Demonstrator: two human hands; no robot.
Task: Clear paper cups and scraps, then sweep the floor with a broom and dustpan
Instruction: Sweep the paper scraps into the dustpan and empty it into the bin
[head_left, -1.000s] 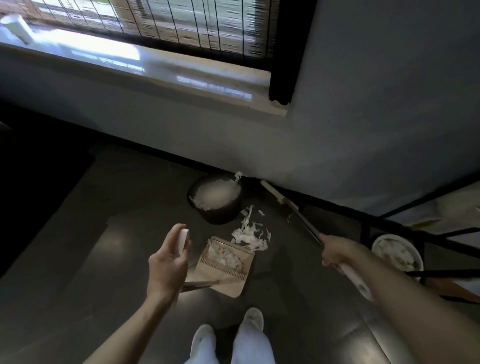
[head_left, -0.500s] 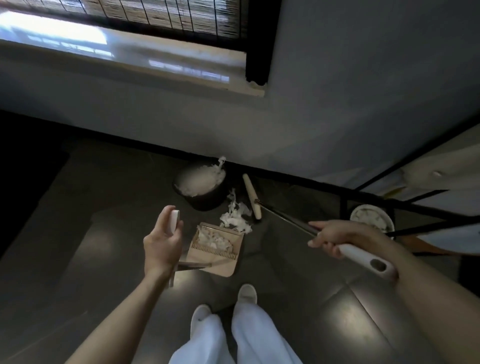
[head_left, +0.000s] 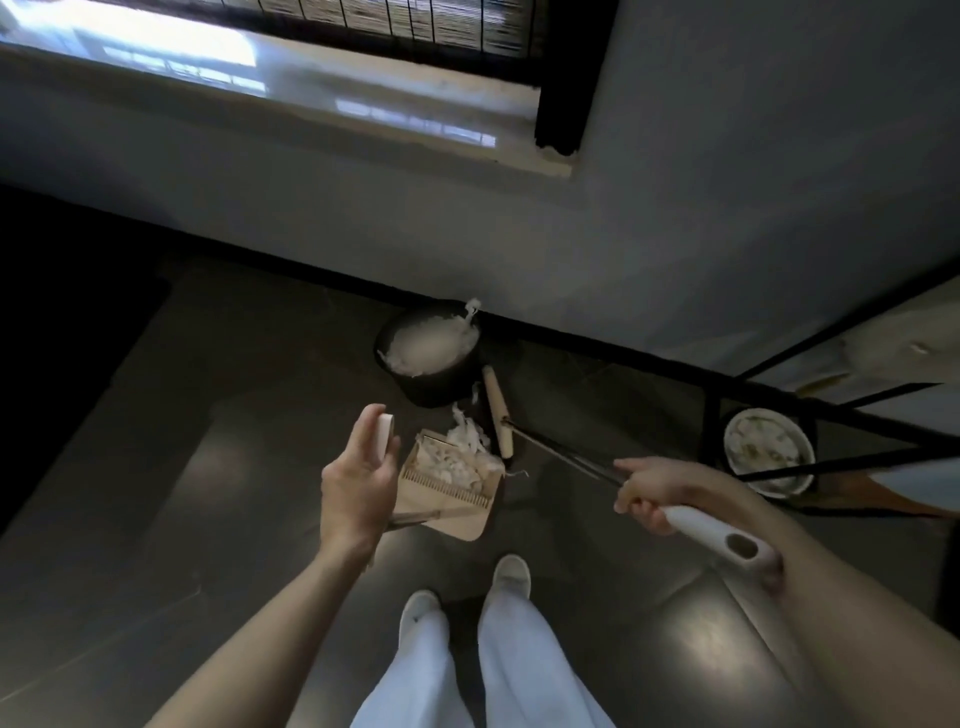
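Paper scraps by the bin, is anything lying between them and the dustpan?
Nothing visible. The scraps lie right at the open edge of the dustpan, some already inside; the broom head sits beside them.

The left hand (head_left: 358, 483) covers the dustpan's (head_left: 447, 506) left edge and most of its upright handle. Black frame bars (head_left: 857, 415) cross the bucket (head_left: 766, 452) at right, and its pale contents are too blurred to name. The broom's (head_left: 497, 410) bristles are lost in shadow. The trousers (head_left: 519, 670) run off the bottom edge.
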